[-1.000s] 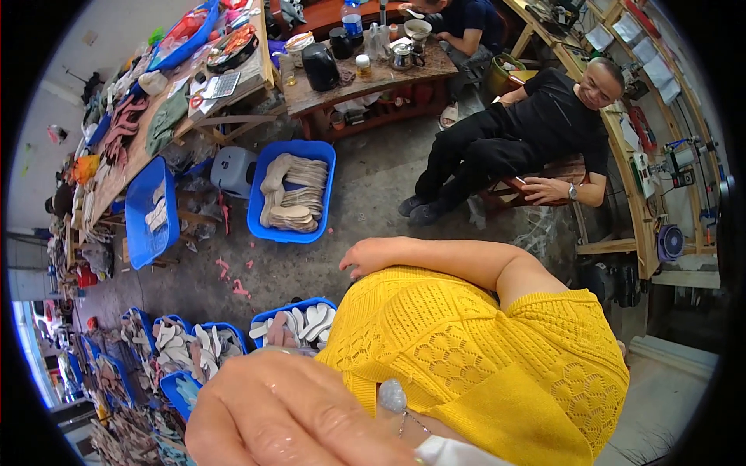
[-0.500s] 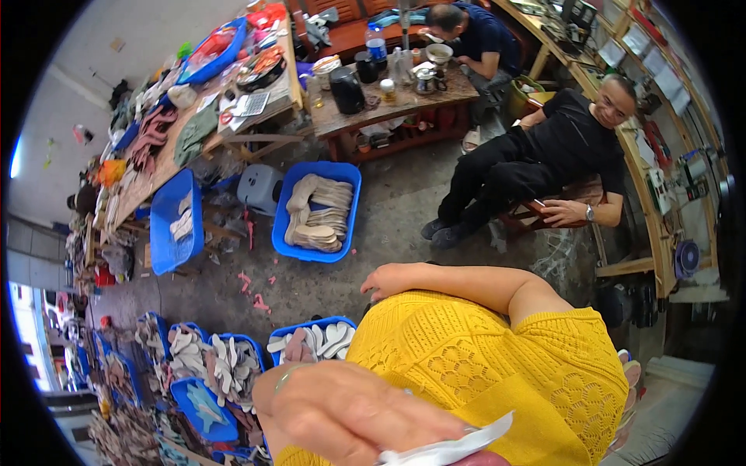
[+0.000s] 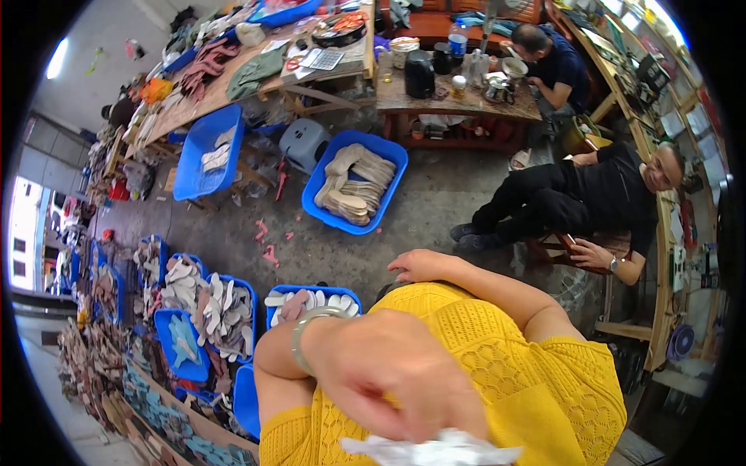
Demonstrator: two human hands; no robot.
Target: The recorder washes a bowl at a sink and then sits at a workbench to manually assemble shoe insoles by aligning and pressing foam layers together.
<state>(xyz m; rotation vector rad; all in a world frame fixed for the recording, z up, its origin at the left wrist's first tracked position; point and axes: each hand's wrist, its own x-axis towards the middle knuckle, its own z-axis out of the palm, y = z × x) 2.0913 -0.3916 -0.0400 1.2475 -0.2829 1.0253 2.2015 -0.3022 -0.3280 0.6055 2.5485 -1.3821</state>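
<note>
My left hand (image 3: pixel 396 373), wearing a pale green bangle (image 3: pixel 298 342), is raised close in front of my yellow knitted top (image 3: pixel 513 365). Its fingers are closed on a crumpled white tissue (image 3: pixel 435 450), which is cut off by the lower edge. My right hand (image 3: pixel 423 266) lies at the far edge of my top with its fingers loosely stretched, nothing visible in it. Beyond it, on the floor, stands a blue tub (image 3: pixel 312 203) of stacked beige sock-shaped pieces (image 3: pixel 365 179).
Several blue tubs (image 3: pixel 252 311) of white and pink pieces stand at my left. A wooden worktable (image 3: pixel 183 113) and a low table (image 3: pixel 404 101) stand ahead. One person in black (image 3: pixel 598 194) sits at the right; another (image 3: pixel 556 66) bends over a bowl. Pink scraps (image 3: pixel 270 255) litter the floor.
The view has swung, shifting the room rightward in the picture. My left hand has turned knuckles-up, and the tissue is more spread and crumpled. My right hand still rests by my top.
</note>
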